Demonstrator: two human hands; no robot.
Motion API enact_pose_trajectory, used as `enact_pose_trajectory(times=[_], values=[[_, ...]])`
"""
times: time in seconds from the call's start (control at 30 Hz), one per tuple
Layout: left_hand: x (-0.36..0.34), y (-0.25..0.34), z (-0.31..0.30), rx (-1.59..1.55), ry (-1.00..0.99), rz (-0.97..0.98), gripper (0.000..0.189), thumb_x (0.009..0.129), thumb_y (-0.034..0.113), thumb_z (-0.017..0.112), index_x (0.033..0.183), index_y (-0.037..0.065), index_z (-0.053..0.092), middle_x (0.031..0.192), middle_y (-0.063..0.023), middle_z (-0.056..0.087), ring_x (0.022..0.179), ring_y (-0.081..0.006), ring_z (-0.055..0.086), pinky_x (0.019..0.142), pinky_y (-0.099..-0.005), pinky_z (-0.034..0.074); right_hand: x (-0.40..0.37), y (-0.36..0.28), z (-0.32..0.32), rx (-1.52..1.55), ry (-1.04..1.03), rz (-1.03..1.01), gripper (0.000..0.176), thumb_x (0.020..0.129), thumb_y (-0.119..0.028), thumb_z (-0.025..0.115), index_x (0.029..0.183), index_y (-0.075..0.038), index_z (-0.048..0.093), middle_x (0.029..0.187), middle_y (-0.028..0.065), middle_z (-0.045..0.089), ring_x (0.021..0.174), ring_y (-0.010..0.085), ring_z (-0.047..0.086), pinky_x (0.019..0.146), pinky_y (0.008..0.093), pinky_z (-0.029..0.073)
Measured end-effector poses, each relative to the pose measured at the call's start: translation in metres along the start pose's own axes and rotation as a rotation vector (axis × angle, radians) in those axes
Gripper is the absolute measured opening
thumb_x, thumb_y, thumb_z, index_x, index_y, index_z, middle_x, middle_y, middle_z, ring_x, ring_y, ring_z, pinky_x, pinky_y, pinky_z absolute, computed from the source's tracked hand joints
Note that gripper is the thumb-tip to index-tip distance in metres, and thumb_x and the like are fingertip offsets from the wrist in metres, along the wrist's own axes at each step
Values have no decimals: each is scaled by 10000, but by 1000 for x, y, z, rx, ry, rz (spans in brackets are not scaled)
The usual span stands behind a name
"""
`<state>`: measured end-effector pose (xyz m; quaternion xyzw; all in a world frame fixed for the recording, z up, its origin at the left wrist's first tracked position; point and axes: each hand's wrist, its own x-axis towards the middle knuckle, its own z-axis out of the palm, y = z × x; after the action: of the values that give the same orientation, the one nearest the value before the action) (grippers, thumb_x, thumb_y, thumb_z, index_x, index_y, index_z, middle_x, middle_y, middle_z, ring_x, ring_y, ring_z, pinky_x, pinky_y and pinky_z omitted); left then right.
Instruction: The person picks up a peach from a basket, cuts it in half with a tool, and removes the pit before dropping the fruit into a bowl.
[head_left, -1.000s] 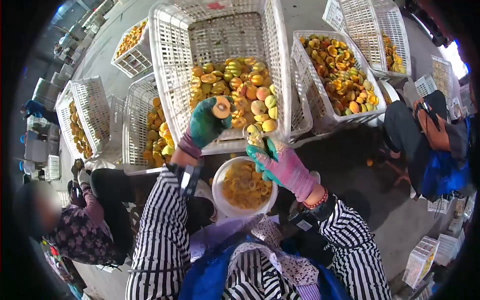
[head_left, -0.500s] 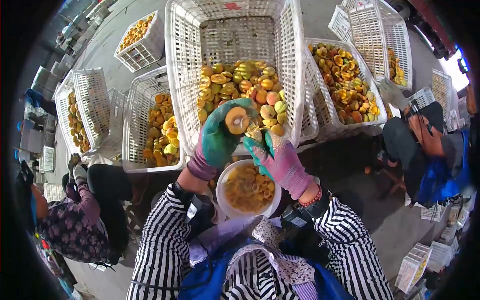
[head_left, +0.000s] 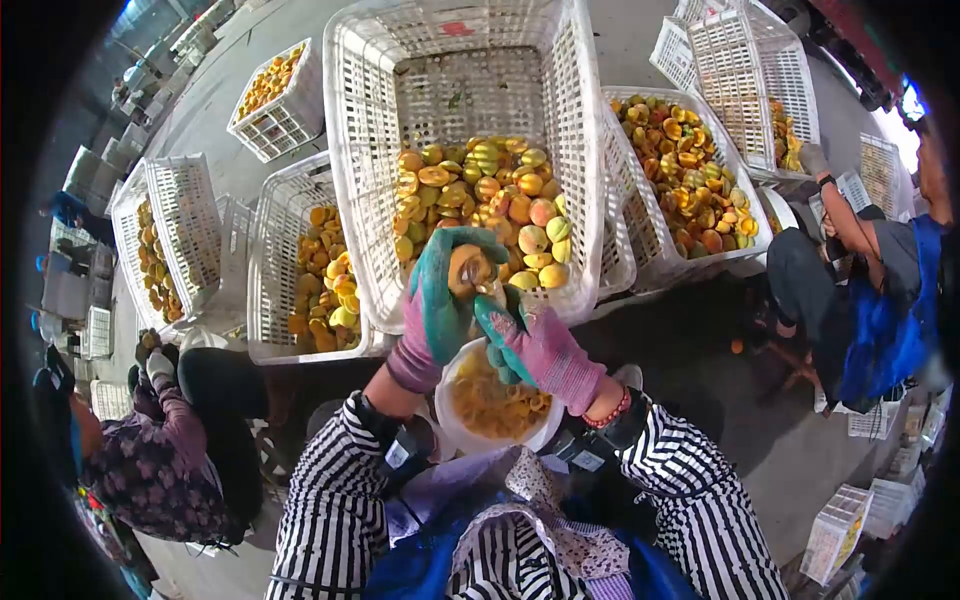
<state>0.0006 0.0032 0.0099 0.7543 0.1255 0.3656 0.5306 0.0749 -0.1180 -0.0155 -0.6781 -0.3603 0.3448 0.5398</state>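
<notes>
My left hand (head_left: 437, 305), in a teal and pink glove, is closed around a halved yellow fruit (head_left: 468, 268) with its cut face up. My right hand (head_left: 535, 340), gloved the same way, grips a small tool (head_left: 492, 295) pressed against that fruit. Both hands hover above a white bowl (head_left: 452, 425) holding several pitted fruit pieces. Just beyond them stands a large white crate (head_left: 350, 200) with a heap of yellow and reddish fruit (head_left: 490, 200) in its near end.
More white crates of fruit stand at the left (head_left: 270, 260), far left (head_left: 175, 215), back left (head_left: 272, 100) and right (head_left: 690, 170). One person sits at the lower left (head_left: 160, 450), another at the right (head_left: 860, 280). The ground is grey concrete.
My two hands have come together and dropped slightly toward the bowl. The tool now meets the fruit. The person at the right has raised an arm toward the right crate.
</notes>
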Motion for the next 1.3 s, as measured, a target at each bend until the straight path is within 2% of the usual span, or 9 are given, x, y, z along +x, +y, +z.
enact_pose_trajectory(times=[0.17, 0.23, 0.43, 0.53, 0.6, 0.63, 0.7, 1.23, 1.3], values=[[-3, 8, 0, 337, 55, 168, 194, 885, 172, 533, 985, 7, 516, 850, -77, 624, 754, -173, 619, 702, -290, 496, -7, -21, -4, 390, -317, 221, 259, 942, -348, 508, 958, -99, 577, 592, 6, 532, 424, 96, 488, 383, 243, 368], [-6, 0, 2, -131, 137, -62, 255, 962, 241, 408, 941, 9, 511, 813, -81, 621, 706, -163, 604, 673, -279, 489, -8, -30, -5, 540, -355, 241, 270, 939, -363, 512, 919, -101, 577, 558, 2, 515, 408, 96, 480, 377, 243, 359], [-8, 1, -3, -79, 115, -111, 499, 1004, 367, 222, 859, 6, 534, 759, -81, 613, 656, -136, 572, 630, -262, 472, -14, -37, -11, 575, -497, 307, 315, 931, -402, 515, 933, -91, 571, 584, -4, 527, 430, 99, 488, 388, 236, 364], [-12, 6, -1, -322, 103, -242, 534, 1003, 385, 215, 847, -3, 547, 755, -75, 613, 644, -131, 560, 623, -258, 466, -15, -26, -11, 277, -614, 152, 495, 937, -173, 479, 1404, -111, 326, 913, -17, 583, 585, 75, 536, 474, 212, 418], [-13, 8, 0, -123, 53, -131, 524, 1004, 374, 220, 847, -1, 551, 751, -72, 611, 637, -138, 557, 624, -259, 465, -16, -54, -15, 1247, -268, 1126, 392, 944, -184, 490, 1326, -107, 445, 903, -21, 590, 678, 76, 566, 555, 200, 435], [-14, 3, 3, -239, 27, 27, 556, 932, 536, 380, 912, -5, 505, 764, -149, 573, 631, -177, 522, 598, -291, 442, -18, -47, -16, 1249, -266, 1126, 392, 944, -184, 490, 1326, -107, 445, 903, -21, 590, 678, 76, 566, 555, 200, 435], [-11, 9, 0, -175, -23, 50, 557, 933, 537, 376, 907, -4, 504, 764, -149, 571, 626, -175, 519, 592, -288, 441, -26, -26, -18, 866, -653, 374, 304, 951, -252, 508, 1206, -92, 551, 903, -24, 599, 754, 76, 570, 635, 209, 448], [-63, 21, 4, -369, -513, -281, 533, 991, 397, 270, 791, -5, 556, 762, -123, 618, 694, -210, 590, 703, -323, 479, -80, -13, -30, 732, -769, 698, 305, 949, -384, 495, 1089, -125, 571, 759, -44, 529, 553, 48, 456, 479, 212, 373], [-78, 14, 2, -362, -473, -334, 526, 983, 393, 288, 800, -10, 572, 796, -117, 624, 728, -202, 591, 730, -317, 471, -94, -2, -25, 1089, -949, 780, 311, 955, -398, 473, 1063, -125, 576, 738, -42, 524, 540, 51, 451, 477, 215, 368]])
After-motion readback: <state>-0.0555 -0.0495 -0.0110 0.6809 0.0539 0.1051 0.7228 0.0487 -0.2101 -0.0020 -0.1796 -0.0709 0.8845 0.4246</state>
